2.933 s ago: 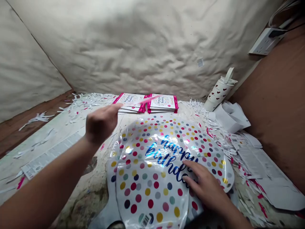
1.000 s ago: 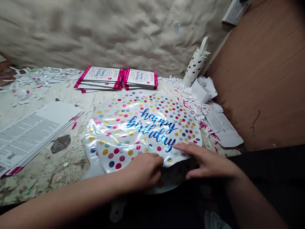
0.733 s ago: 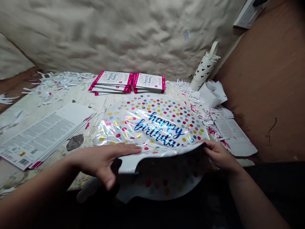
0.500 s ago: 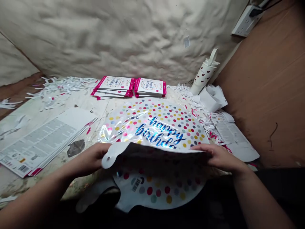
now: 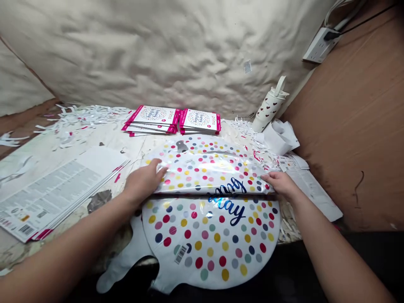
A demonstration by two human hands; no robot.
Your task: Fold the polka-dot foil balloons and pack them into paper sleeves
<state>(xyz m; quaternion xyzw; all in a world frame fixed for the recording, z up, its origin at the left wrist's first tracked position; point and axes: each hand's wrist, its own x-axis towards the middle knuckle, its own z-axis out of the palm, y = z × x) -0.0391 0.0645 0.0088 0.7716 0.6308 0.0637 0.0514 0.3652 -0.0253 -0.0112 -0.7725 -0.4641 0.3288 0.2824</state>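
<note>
A flat, uninflated foil balloon (image 5: pixel 205 170) with coloured dots lies on the worktable, its near half folded over toward the wall. My left hand (image 5: pixel 143 181) grips the fold's left end, thumb and finger on top. At the right end of the fold, my right hand (image 5: pixel 282 185) pinches the foil. Beneath it a second dotted foil balloon (image 5: pixel 210 252) shows, with blue lettering and a barcode sticker (image 5: pixel 181 255); it overhangs the table's near edge. A pale foil tail (image 5: pixel 118 265) sticks out at lower left.
Two stacks of pink-and-white balloon packets, the left stack (image 5: pixel 153 115) and the right stack (image 5: pixel 200 120), stand behind. Printed cards (image 5: pixel 59 189) lie left. Paper shreds (image 5: pixel 91 118), a heart-patterned bottle (image 5: pixel 268 109) and a paper roll (image 5: pixel 280 136) sit farther back. A power strip (image 5: pixel 320 45) hangs at upper right.
The raised near edge of the upper balloon has gone over and away from me, now lying folded flat. Both hands moved slightly forward with it, uncovering more of the lower balloon.
</note>
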